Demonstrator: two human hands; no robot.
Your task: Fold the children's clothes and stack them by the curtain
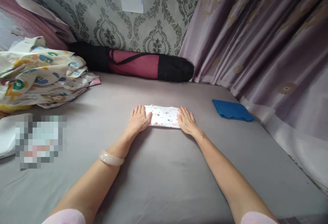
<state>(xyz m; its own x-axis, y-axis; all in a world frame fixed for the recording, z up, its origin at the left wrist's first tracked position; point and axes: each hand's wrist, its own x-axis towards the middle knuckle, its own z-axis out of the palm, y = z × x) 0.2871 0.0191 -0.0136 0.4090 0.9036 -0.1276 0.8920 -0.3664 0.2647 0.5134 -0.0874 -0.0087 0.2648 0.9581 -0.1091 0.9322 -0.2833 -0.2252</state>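
A small folded white cloth with tiny printed figures lies flat on the grey bed sheet in the middle of the view. My left hand rests flat on its left end, fingers stretched out and together. My right hand lies flat on its right end, fingers spread. Both palms press down on the cloth and neither hand grips it. A pale bangle sits on my left wrist.
A folded blue cloth lies to the right near the purple curtain. A heap of patterned laundry sits at the left. A rolled pink mat in a black bag lies along the wallpapered wall.
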